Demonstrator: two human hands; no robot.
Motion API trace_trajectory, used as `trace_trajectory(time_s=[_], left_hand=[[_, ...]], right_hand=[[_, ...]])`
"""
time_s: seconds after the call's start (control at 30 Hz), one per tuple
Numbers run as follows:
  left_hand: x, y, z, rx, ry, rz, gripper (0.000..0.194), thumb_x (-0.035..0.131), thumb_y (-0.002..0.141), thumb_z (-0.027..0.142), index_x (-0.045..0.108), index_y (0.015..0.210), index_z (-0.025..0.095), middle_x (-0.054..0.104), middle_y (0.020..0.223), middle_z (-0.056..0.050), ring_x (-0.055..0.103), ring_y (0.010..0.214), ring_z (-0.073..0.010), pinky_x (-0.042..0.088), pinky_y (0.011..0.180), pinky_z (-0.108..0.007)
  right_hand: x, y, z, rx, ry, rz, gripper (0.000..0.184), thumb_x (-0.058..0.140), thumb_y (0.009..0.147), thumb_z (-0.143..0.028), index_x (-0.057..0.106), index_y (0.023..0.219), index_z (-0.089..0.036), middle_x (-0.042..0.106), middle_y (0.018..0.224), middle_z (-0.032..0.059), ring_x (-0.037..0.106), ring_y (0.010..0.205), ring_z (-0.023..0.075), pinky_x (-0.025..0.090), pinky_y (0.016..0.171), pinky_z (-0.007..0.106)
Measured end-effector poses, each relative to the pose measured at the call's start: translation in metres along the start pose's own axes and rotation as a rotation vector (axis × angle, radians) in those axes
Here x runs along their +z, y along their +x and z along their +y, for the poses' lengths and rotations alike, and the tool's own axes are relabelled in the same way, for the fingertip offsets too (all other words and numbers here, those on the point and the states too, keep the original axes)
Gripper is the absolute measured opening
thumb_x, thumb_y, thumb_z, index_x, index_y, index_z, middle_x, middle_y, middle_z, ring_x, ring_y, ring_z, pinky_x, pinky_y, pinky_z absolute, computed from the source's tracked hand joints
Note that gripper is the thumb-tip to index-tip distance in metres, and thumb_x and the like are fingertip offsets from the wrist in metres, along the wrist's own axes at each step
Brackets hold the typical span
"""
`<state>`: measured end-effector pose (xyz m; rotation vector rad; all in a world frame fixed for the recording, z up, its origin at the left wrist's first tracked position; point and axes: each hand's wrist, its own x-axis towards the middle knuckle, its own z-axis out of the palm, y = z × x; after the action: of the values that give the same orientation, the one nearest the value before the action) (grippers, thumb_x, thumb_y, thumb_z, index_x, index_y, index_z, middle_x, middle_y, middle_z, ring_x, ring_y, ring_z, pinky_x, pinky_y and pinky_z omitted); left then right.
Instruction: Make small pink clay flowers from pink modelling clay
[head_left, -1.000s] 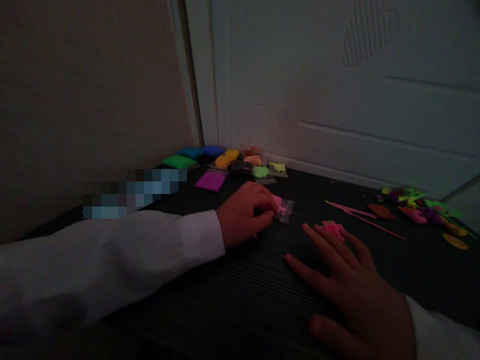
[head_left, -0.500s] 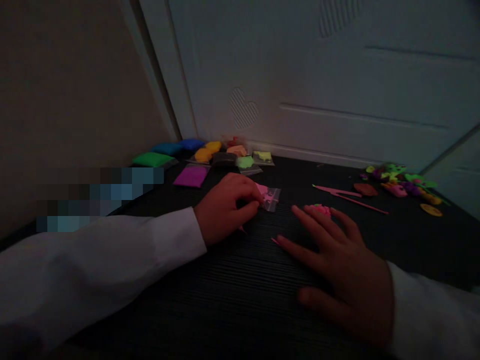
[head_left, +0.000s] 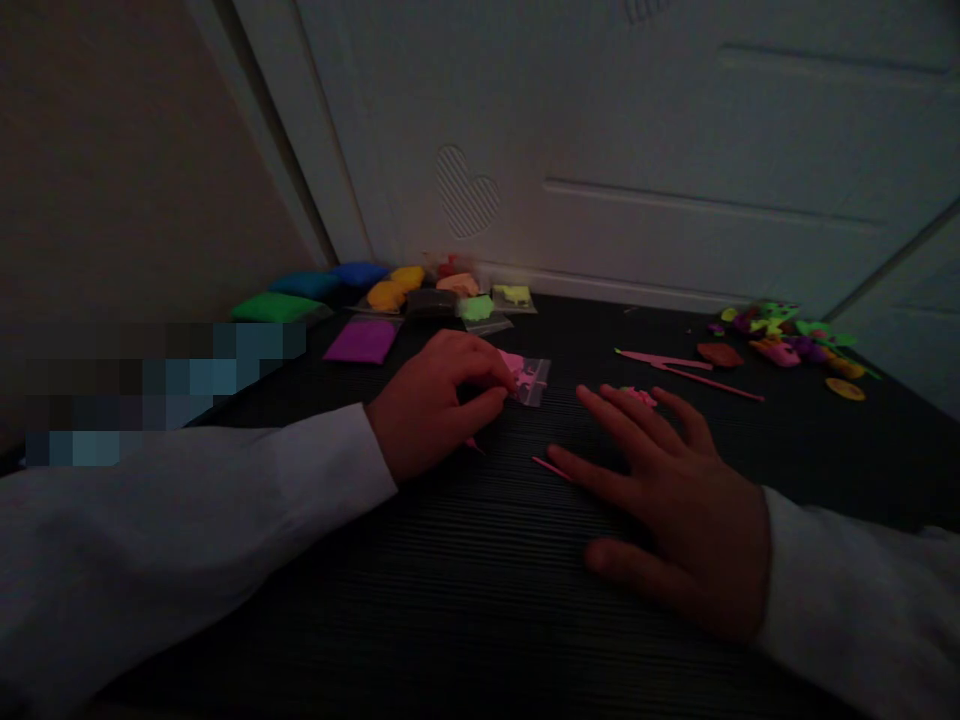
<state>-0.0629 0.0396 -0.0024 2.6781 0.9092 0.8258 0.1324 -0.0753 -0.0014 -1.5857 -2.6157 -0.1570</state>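
Note:
My left hand [head_left: 442, 400] rests on the dark table with its fingers curled down and thumb near them; its fingertips meet the edge of a small clear bag of pink clay [head_left: 532, 382]. What is between them, if anything, is hidden. A thin pointed bit of pink clay [head_left: 472, 444] pokes out beneath this hand. My right hand [head_left: 675, 510] is spread palm down, fingers apart. Its index fingertip lies over a thin pink clay strip [head_left: 551, 467], partly covered. Beyond its fingers, a pink clay piece with a touch of green [head_left: 640, 396] is partly hidden.
Bags of coloured clay, among them purple [head_left: 361, 341], green [head_left: 276, 307] and brown [head_left: 431, 303], lie at the back left. Pink tweezer-like tools [head_left: 667, 362] and a reddish-brown lump [head_left: 719, 354] lie right of centre. Colourful clay shapes [head_left: 787, 345] are heaped far right, before a white panel [head_left: 675, 140].
More of the pink strip shows beside my right index finger. The whole view has shifted slightly; my left hand keeps its pose by the bag.

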Motion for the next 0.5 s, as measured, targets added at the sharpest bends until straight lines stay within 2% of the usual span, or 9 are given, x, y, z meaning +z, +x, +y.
trace_trajectory(time_s=[0.1,0.23,0.37,0.5], left_hand=[[0.001,0.0,0.0,0.008,0.003,0.001,0.015,0.048,0.074,0.018,0.059,0.083,0.015,0.055,0.092,-0.003,0.046,0.094,-0.0157,0.035,0.086,-0.031],[0.002,0.002,-0.001,0.003,0.009,0.0,0.014,0.049,0.074,0.019,0.059,0.083,0.016,0.055,0.091,-0.002,0.045,0.094,-0.0152,0.035,0.085,-0.03],[0.002,0.001,0.0,0.022,0.001,0.003,0.013,0.049,0.074,0.018,0.059,0.083,0.016,0.055,0.091,-0.002,0.045,0.094,-0.0148,0.035,0.086,-0.03],[0.001,0.001,0.0,0.016,0.008,-0.003,0.014,0.048,0.074,0.017,0.059,0.083,0.016,0.055,0.09,-0.002,0.045,0.094,-0.0152,0.035,0.086,-0.031]], right_hand=[[0.0,0.001,0.001,-0.075,0.022,0.007,0.061,0.031,0.069,-0.067,0.035,0.122,-0.038,0.019,0.137,0.0062,0.017,0.123,0.0286,0.004,0.093,0.055],[0.0,0.001,0.002,0.02,-0.007,0.006,0.052,0.028,0.075,-0.061,0.04,0.12,-0.036,0.019,0.137,0.0097,0.015,0.123,0.0308,0.007,0.09,0.057],[0.001,-0.001,-0.002,-0.079,0.0,0.0,0.061,0.031,0.068,-0.067,0.034,0.122,-0.038,0.018,0.137,0.0061,0.016,0.124,0.0274,0.004,0.093,0.054],[0.003,0.003,0.009,0.005,-0.032,0.024,0.055,0.03,0.073,-0.062,0.039,0.121,-0.035,0.015,0.138,0.0096,0.015,0.124,0.0282,0.007,0.092,0.054]])
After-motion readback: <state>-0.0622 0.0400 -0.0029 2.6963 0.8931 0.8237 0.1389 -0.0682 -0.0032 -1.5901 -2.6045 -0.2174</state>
